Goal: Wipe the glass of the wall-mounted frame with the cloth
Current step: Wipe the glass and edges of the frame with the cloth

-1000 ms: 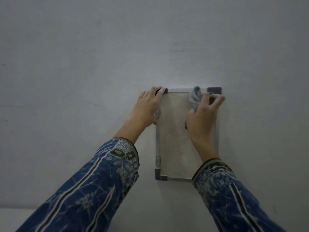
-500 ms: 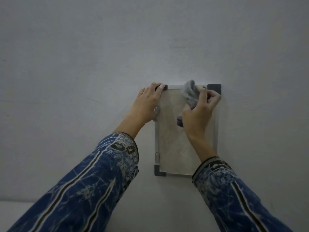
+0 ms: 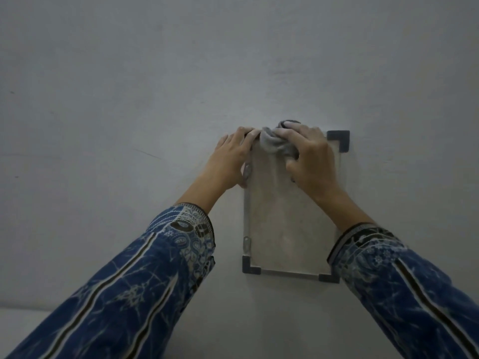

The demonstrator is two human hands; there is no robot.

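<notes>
A rectangular frame (image 3: 285, 229) with a pale glass front and dark corner pieces hangs upright on the wall. My right hand (image 3: 311, 159) presses a bunched grey cloth (image 3: 277, 143) against the glass near the frame's top left corner. My left hand (image 3: 230, 156) lies flat against the frame's upper left edge, with its fingers over the top left corner. The cloth and my left fingertips touch. Both hands hide the frame's top edge.
A plain grey wall (image 3: 181, 73) fills the view around the frame. Blue patterned sleeves (image 3: 145, 281) cover both forearms. A pale strip (image 3: 20, 322) shows at the bottom left.
My right hand has carried the cloth leftward along the top of the glass, from near the top right corner to the top left. My left hand stays on the frame's edge.
</notes>
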